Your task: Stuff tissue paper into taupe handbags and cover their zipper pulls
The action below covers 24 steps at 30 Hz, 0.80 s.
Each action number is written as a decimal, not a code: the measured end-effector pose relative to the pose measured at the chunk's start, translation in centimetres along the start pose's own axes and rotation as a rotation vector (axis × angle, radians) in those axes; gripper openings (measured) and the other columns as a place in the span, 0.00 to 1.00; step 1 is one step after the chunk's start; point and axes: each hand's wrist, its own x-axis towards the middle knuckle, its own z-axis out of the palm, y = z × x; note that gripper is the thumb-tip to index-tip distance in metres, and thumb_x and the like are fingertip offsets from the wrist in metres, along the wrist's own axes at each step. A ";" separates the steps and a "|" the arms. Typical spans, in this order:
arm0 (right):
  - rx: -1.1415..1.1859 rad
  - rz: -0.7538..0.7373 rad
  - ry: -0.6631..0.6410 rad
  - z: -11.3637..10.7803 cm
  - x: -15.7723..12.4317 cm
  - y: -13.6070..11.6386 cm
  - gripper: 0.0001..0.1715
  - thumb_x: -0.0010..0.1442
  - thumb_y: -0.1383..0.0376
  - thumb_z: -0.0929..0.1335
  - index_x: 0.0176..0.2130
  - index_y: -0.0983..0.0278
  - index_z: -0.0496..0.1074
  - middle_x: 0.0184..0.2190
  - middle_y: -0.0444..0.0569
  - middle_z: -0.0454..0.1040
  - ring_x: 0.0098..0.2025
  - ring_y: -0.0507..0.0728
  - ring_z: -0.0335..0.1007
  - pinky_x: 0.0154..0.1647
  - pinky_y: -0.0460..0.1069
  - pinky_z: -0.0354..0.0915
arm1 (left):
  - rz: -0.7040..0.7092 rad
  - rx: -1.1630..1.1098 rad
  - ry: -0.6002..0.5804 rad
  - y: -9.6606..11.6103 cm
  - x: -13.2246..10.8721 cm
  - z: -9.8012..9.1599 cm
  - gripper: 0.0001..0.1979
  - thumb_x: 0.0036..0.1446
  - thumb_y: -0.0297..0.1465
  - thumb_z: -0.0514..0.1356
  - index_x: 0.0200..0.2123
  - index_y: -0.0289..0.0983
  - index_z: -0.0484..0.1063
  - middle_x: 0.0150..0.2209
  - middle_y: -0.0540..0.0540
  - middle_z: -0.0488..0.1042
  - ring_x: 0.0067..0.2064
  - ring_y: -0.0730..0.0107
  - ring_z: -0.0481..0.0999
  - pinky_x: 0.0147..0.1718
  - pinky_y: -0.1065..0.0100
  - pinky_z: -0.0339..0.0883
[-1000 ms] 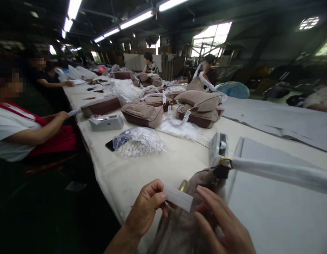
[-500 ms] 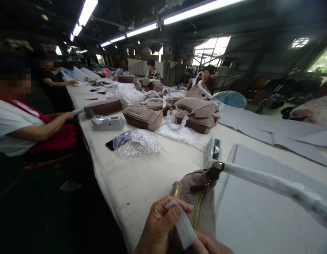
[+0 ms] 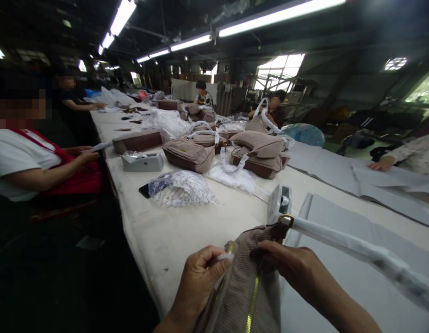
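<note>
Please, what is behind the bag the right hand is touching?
Just behind the bag, a grey tape dispenser stands on the table. The bag covers part of its base, which cannot be seen.

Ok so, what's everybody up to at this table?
A person has a ribbed taupe handbag in front of them. The left hand pinches a small white strip by the bag's side; the right hand touches a dark tab near its top, its grip unclear. The bag's white-covered strap stretches off to the right. Farther along, more taupe handbags sit on the table, with co-workers around it.
</note>
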 end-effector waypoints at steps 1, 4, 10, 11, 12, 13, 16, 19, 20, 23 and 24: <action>0.019 -0.011 -0.006 0.1 -0.3 0.3 0.12 0.64 0.66 0.61 0.43 0.63 0.72 0.25 0.46 0.77 0.19 0.50 0.72 0.22 0.41 0.68 | 0.089 0.106 -0.021 -0.1 0.5 -0.4 0.11 0.50 0.37 0.64 0.25 0.35 0.75 0.23 0.50 0.70 0.26 0.74 0.67 0.27 0.74 0.60; 0.096 -0.026 0.018 0.2 -0.9 0.7 0.11 0.65 0.67 0.61 0.44 0.64 0.69 0.24 0.46 0.76 0.19 0.49 0.71 0.21 0.40 0.66 | 0.286 0.309 -0.114 -0.1 1.5 -0.7 0.07 0.54 0.33 0.62 0.30 0.37 0.78 0.28 0.46 0.75 0.31 0.68 0.73 0.32 0.72 0.64; 0.199 -0.042 0.091 0.3 -0.9 0.4 0.15 0.63 0.72 0.62 0.49 0.61 0.65 0.30 0.45 0.78 0.25 0.48 0.73 0.26 0.39 0.66 | 0.323 0.480 -0.262 0.0 2.2 0.4 0.07 0.56 0.34 0.60 0.32 0.38 0.77 0.29 0.45 0.74 0.32 0.68 0.74 0.32 0.72 0.64; 0.197 -0.039 0.101 0.3 -0.8 0.3 0.15 0.63 0.72 0.62 0.49 0.61 0.65 0.29 0.45 0.78 0.25 0.48 0.73 0.26 0.39 0.66 | 0.312 0.495 -0.278 0.1 2.2 0.6 0.08 0.56 0.34 0.60 0.31 0.38 0.77 0.28 0.45 0.74 0.31 0.68 0.74 0.32 0.72 0.64; 0.199 -0.040 0.113 0.3 -0.8 0.3 0.15 0.63 0.72 0.61 0.49 0.61 0.66 0.29 0.45 0.78 0.24 0.48 0.73 0.26 0.39 0.66 | 0.299 0.508 -0.294 0.1 2.3 0.7 0.09 0.57 0.35 0.59 0.30 0.38 0.77 0.28 0.45 0.74 0.31 0.68 0.74 0.32 0.72 0.64; 0.204 -0.044 0.123 0.3 -0.8 0.3 0.15 0.63 0.72 0.62 0.49 0.61 0.66 0.28 0.44 0.77 0.24 0.48 0.73 0.26 0.39 0.66 | 0.289 0.515 -0.312 0.2 2.3 0.8 0.10 0.57 0.35 0.59 0.30 0.38 0.77 0.27 0.45 0.74 0.31 0.68 0.73 0.31 0.72 0.63; 0.221 -0.049 0.136 0.4 -0.9 0.4 0.15 0.62 0.72 0.62 0.48 0.61 0.66 0.26 0.43 0.76 0.23 0.47 0.71 0.25 0.39 0.65 | 0.270 0.523 -0.351 0.3 2.5 0.9 0.12 0.59 0.36 0.57 0.31 0.38 0.78 0.27 0.45 0.74 0.30 0.68 0.73 0.31 0.72 0.63; 0.239 -0.044 0.129 0.6 -1.1 0.7 0.17 0.61 0.73 0.63 0.49 0.60 0.66 0.28 0.43 0.77 0.25 0.48 0.72 0.26 0.39 0.65 | 0.254 0.536 -0.356 0.3 2.6 0.9 0.13 0.58 0.37 0.57 0.31 0.38 0.78 0.26 0.45 0.73 0.30 0.69 0.72 0.30 0.72 0.62; 0.242 -0.047 0.132 0.7 -1.2 0.8 0.17 0.61 0.73 0.63 0.50 0.60 0.66 0.29 0.43 0.77 0.25 0.48 0.72 0.27 0.39 0.65 | 0.242 0.537 -0.356 0.3 2.6 1.0 0.13 0.58 0.38 0.57 0.30 0.38 0.78 0.26 0.46 0.73 0.29 0.69 0.72 0.30 0.72 0.62; 0.235 -0.062 0.139 0.8 -1.2 1.0 0.17 0.62 0.73 0.63 0.50 0.60 0.66 0.28 0.43 0.76 0.25 0.48 0.72 0.26 0.40 0.65 | 0.210 0.522 -0.358 0.4 2.6 1.1 0.12 0.57 0.38 0.58 0.30 0.38 0.78 0.26 0.46 0.73 0.29 0.69 0.72 0.30 0.72 0.62; 0.232 -0.064 0.139 0.8 -1.3 1.0 0.17 0.62 0.73 0.63 0.50 0.61 0.66 0.27 0.43 0.76 0.24 0.48 0.71 0.25 0.40 0.65 | 0.204 0.514 -0.359 0.4 2.6 1.2 0.12 0.57 0.38 0.59 0.29 0.38 0.78 0.26 0.46 0.73 0.29 0.69 0.72 0.30 0.72 0.62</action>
